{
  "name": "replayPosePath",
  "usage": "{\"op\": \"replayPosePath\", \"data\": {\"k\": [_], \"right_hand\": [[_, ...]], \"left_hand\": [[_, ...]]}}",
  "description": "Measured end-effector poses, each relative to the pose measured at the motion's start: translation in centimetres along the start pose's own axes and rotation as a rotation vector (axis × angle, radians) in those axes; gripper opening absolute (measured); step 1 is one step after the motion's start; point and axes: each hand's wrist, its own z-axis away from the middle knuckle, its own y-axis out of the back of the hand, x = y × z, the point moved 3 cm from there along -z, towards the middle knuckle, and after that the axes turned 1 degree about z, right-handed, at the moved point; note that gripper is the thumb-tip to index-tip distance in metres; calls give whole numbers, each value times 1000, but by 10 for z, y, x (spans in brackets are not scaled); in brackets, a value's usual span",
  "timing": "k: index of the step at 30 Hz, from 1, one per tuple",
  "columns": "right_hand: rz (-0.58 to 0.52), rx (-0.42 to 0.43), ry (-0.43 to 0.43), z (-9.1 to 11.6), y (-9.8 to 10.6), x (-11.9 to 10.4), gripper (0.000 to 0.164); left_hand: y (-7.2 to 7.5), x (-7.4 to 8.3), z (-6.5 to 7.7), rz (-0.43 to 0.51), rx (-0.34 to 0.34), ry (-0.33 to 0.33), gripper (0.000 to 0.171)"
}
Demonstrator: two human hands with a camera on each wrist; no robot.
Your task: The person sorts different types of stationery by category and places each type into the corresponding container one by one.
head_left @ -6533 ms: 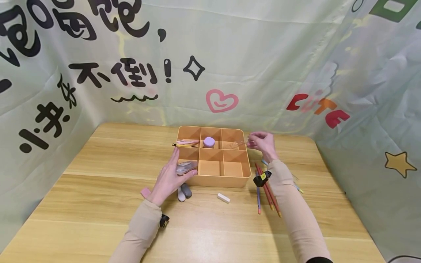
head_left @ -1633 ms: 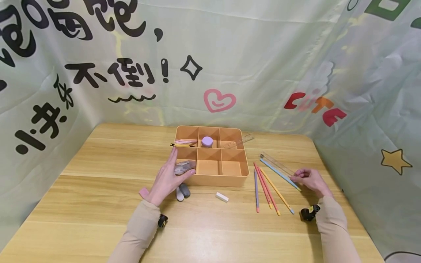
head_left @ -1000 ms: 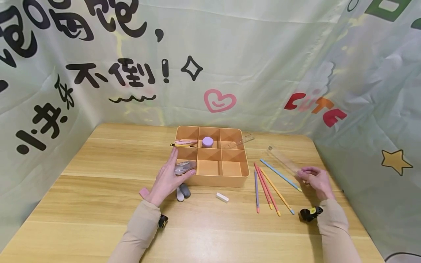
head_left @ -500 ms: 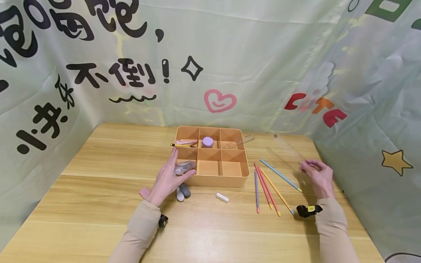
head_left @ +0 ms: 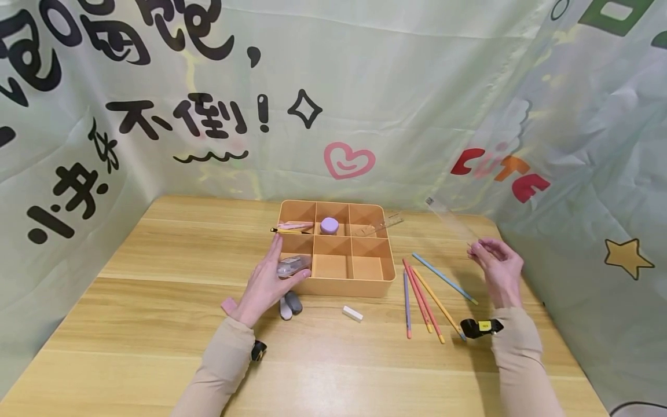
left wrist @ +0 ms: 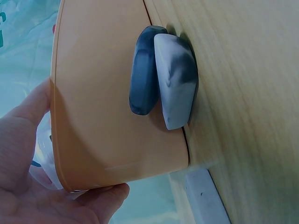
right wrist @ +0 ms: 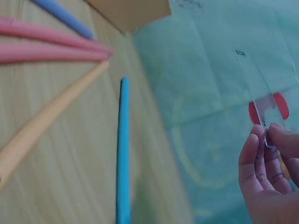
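My right hand pinches one end of a clear ruler, raised above the table at the right. In the right wrist view the ruler slants up from thumb and fingertips. My left hand rests at the front left corner of a peach six-compartment box, thumb on the front rim and straight fingers along the side. Beside that thumb a clear grey object, like a correction tape, sits in the front left compartment. A second clear ruler sticks out of the back right compartment.
Several coloured pencils, among them a blue pencil and a yellow pencil, lie right of the box. Before it are a white block and two rounded grey pieces; a pink block lies left. A purple-lidded jar stands inside.
My right hand set one ruler in the box's back right compartment, then picked a second ruler off the table beside the blue pencil and raised it. The left hand stays at the box.
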Motion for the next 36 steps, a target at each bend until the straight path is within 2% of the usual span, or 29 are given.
{"op": "replayPosePath", "data": {"k": [7,12,17,33,36], "right_hand": [[35,-29,61,-2,-26,-2,13],[118,-14,122,-2,-44,-4,13],[208,-36,172,0,-61,-4,12],[541,-149,206,7,-101,3,28],[620,-163,204,6,-109,3,22]], "left_hand": [[0,1,0,1,4,-3,110],[1,1,1,-3,8,-6,110],[1,1,0,-2,11,-7,110],[-1,-1,0,-1,13,-12,110],[-1,-1,1,-1,15,-14,109]]}}
